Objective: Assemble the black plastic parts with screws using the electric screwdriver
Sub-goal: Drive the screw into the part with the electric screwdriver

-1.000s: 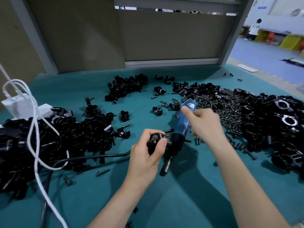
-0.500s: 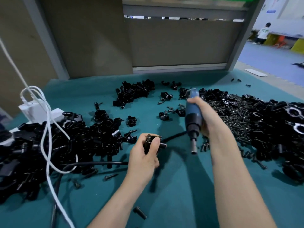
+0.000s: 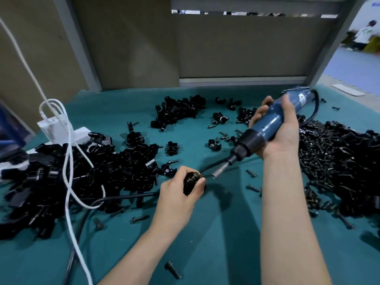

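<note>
Blue electric screwdriver, black plastic parts, teal table cover, white cable, seemingly dark screws

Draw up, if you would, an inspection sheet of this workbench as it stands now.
Surface: teal cloth-covered table, strewn with parts.
Job's things: blue cylindrical electric screwdriver, tip angled toward a small black plastic part, seemingly not touching; heap of dark metal screws on the right.
Clutter: pile of black plastic parts on the left; loose black screw near the front.
Hands: left hand grips the part; right hand grips the screwdriver.
Cables: looped white cable over the left pile; black cable across the table.
Surroundings: beige partition panel behind; blurred person far right.
</note>
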Demonstrator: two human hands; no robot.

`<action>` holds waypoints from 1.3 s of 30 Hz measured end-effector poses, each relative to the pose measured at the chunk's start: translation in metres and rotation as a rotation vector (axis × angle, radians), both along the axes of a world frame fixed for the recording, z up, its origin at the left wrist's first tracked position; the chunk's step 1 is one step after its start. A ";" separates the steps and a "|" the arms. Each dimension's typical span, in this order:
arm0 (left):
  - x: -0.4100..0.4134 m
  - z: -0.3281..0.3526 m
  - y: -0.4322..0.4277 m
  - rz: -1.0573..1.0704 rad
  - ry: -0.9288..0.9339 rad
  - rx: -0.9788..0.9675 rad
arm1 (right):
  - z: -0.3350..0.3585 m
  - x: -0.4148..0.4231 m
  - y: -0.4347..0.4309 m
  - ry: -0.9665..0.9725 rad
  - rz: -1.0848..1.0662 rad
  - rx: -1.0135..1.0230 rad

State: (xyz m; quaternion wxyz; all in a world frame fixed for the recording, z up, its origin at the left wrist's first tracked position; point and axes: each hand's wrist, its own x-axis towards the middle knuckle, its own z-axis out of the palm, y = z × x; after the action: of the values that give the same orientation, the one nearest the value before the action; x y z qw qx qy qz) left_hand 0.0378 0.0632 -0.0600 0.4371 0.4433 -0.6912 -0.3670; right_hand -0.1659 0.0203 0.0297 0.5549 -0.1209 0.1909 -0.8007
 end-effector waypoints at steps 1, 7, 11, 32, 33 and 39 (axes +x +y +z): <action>0.000 0.000 0.000 0.008 -0.009 0.003 | 0.002 0.000 0.001 0.025 -0.025 0.003; -0.002 0.001 0.005 -0.009 -0.039 0.045 | 0.015 0.010 0.002 0.197 -0.142 0.025; -0.002 0.002 0.006 -0.018 -0.020 0.087 | 0.020 0.021 -0.001 0.284 -0.162 0.033; -0.001 -0.002 0.005 0.008 0.014 0.133 | 0.026 0.034 0.002 0.420 -0.188 -0.026; -0.001 -0.002 0.005 0.008 0.016 0.138 | 0.026 0.035 0.002 0.419 -0.185 -0.023; -0.001 0.000 0.005 0.011 0.036 0.159 | 0.026 0.036 0.003 0.418 -0.173 -0.022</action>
State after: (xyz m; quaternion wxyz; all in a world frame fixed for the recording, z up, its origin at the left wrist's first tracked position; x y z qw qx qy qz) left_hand 0.0372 0.0684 -0.0603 0.4149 0.4738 -0.6495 -0.4260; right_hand -0.1297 0.0237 0.0554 0.4312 -0.2734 0.3029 -0.8047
